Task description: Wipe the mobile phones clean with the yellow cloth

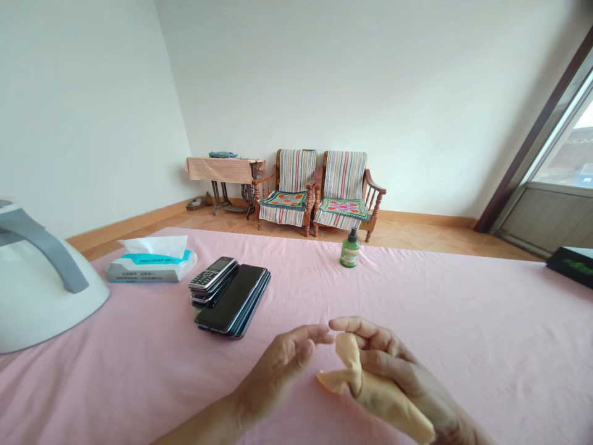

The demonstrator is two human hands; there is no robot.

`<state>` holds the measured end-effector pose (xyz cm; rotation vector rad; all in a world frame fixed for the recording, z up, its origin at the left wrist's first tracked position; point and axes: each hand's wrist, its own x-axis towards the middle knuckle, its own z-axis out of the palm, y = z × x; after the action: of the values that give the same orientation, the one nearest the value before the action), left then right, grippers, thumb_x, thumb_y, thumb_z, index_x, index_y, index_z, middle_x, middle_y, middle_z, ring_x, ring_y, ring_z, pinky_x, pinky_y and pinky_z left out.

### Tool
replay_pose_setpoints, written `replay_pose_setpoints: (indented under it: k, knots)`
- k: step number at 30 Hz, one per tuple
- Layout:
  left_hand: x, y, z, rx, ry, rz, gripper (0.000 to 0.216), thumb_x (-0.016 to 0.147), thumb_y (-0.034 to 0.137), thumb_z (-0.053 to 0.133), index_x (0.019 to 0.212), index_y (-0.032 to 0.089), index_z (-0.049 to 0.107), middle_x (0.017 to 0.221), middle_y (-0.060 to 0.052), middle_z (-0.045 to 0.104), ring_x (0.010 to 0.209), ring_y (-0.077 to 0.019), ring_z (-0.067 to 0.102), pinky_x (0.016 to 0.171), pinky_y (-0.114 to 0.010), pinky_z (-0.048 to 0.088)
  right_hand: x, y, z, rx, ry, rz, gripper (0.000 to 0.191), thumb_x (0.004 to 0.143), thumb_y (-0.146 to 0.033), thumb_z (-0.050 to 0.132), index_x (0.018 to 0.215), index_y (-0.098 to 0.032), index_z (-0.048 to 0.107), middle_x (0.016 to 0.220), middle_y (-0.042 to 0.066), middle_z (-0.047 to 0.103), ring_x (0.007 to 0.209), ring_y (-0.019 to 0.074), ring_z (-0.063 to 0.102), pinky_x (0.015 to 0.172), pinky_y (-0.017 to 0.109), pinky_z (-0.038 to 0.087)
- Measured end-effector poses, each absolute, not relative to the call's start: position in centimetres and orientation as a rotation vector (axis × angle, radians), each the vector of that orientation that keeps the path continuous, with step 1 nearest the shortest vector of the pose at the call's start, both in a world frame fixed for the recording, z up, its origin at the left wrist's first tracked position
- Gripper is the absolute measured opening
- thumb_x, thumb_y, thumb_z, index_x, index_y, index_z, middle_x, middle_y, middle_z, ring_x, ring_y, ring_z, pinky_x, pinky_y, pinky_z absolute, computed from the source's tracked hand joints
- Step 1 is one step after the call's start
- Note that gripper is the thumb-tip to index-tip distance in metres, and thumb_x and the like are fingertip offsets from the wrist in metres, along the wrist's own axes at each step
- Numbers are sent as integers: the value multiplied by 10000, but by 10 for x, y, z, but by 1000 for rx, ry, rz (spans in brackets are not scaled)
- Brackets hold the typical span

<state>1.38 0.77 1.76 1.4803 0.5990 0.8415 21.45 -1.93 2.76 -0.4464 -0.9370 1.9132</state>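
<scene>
My right hand (407,377) is wrapped round a bunched tan cloth (365,383) just above the pink table cover (463,321). The cloth sticks out above and to the left of my fingers. My left hand (282,364) reaches in from the left, its fingers stretched toward the cloth's upper end and touching or nearly touching it, with nothing in them. A stack of dark smartphones (234,301) lies to the upper left of my hands, with small keypad phones (212,275) stacked on its far left side.
A tissue pack (151,262) lies at the far left by a white domed appliance with a grey handle (41,284). A green spray bottle (349,249) stands at the far edge. A dark box (572,266) sits at the right edge. Two wooden chairs (319,191) stand beyond.
</scene>
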Motion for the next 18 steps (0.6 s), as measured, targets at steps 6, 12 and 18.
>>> replay_pose_setpoints:
  k: [6, 12, 18]
  knots:
    - [24, -9, 21, 1088, 415, 487, 494, 795, 582, 616, 896, 106, 696, 792, -56, 671, 709, -135, 595, 669, -197, 417, 216, -15, 22, -609, -909, 1840, 386, 797, -165, 653, 1178, -194, 592, 721, -13, 620, 589, 114, 641, 569, 218, 485]
    - [22, -11, 20, 860, 392, 499, 419, 692, 492, 759, 781, 91, 679, 797, -82, 675, 709, -138, 625, 677, -195, 436, 210, -15, 12, -676, -927, 1808, 413, 776, -218, 690, 1170, -177, 574, 732, 10, 635, 605, 123, 628, 574, 225, 477]
    - [24, -11, 26, 897, 448, 637, 451, 710, 399, 761, 1088, 191, 630, 961, -72, 683, 891, -230, 659, 792, -272, 464, 200, -16, 11, -703, -827, 1729, 339, 867, -361, 589, 1151, -175, 594, 862, 62, 677, 781, 184, 648, 715, 301, 483]
